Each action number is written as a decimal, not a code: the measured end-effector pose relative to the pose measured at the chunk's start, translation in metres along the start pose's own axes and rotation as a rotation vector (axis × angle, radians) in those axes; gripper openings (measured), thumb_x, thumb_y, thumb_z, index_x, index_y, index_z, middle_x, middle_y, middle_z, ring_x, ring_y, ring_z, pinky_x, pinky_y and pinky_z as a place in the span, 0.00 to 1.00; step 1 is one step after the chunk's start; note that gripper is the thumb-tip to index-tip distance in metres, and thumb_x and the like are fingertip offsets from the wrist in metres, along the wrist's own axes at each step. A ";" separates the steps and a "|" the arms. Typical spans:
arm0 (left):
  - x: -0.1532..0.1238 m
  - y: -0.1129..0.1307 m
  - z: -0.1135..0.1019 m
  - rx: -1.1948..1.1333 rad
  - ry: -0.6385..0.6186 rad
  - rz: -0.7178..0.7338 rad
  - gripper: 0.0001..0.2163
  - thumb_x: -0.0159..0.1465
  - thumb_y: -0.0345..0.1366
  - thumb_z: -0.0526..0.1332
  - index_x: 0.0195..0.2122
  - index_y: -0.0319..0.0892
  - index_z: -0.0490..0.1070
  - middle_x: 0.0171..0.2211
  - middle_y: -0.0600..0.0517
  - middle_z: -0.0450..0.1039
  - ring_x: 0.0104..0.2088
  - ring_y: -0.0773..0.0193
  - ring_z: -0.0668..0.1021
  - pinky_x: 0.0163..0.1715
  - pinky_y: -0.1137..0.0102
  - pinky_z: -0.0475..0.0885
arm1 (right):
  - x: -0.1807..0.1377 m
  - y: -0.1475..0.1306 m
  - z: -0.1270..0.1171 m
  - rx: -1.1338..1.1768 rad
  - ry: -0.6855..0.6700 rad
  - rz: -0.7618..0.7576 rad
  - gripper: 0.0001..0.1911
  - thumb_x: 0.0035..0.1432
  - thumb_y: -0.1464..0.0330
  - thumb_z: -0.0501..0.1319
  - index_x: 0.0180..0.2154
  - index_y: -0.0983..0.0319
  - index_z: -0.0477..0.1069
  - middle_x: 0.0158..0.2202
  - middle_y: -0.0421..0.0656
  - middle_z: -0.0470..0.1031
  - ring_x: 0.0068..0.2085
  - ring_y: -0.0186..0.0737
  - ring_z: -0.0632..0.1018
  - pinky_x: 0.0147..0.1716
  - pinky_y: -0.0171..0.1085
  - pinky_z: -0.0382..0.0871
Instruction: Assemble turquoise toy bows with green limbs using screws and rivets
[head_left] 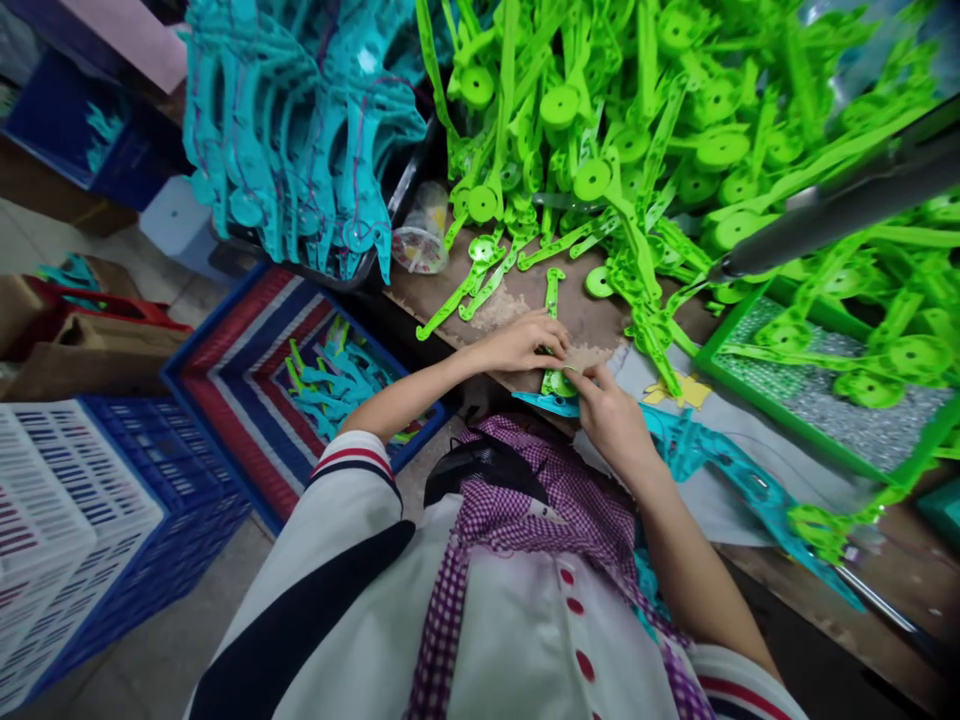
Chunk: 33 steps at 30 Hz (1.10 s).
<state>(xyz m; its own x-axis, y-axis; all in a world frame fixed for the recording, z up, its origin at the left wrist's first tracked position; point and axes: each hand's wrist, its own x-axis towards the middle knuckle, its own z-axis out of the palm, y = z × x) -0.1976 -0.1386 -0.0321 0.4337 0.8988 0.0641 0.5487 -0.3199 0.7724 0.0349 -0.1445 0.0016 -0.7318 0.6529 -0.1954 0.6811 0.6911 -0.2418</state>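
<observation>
In the grip of left hand [525,342] and right hand [611,415], pinched by both: green part [558,382], at near edge of counter [495,310], just beside blue part [750,482]. Presumably light, stiff, slightly slippery plastic, snappable at the slim arm [553,293]; best taken by the round end [556,385].

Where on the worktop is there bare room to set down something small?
The brown worktop shows bare right of the narrow green part, below the green heap; another patch lies left of that part, above the left hand. Pale sheet shows between the long blue part and green tray. Crowded: the heap and tray.
</observation>
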 end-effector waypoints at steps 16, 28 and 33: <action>0.005 0.013 -0.001 0.171 -0.066 -0.036 0.02 0.65 0.31 0.62 0.36 0.43 0.74 0.39 0.49 0.75 0.48 0.55 0.75 0.56 0.58 0.65 | -0.041 0.006 0.008 -0.053 0.128 0.008 0.21 0.72 0.70 0.50 0.59 0.62 0.73 0.46 0.48 0.78 0.39 0.40 0.79 0.28 0.35 0.65; 0.004 0.015 0.006 0.245 -0.249 0.128 0.29 0.58 0.17 0.54 0.48 0.59 0.78 0.73 0.57 0.54 0.73 0.51 0.54 0.69 0.38 0.45 | -0.036 -0.001 -0.008 -0.206 -0.038 0.071 0.24 0.68 0.74 0.50 0.62 0.59 0.70 0.46 0.50 0.75 0.43 0.43 0.77 0.25 0.36 0.59; 0.007 0.015 0.005 0.241 -0.219 0.116 0.33 0.55 0.16 0.57 0.52 0.62 0.77 0.73 0.58 0.53 0.74 0.50 0.54 0.70 0.38 0.44 | -0.041 0.011 0.001 -0.059 0.043 0.038 0.22 0.70 0.72 0.47 0.57 0.62 0.74 0.46 0.51 0.76 0.43 0.44 0.78 0.30 0.37 0.64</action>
<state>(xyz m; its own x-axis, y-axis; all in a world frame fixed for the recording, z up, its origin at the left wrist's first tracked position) -0.1829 -0.1388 -0.0238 0.6317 0.7750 -0.0151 0.6289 -0.5010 0.5946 0.0717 -0.1639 0.0063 -0.7045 0.6908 -0.1624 0.7095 0.6817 -0.1785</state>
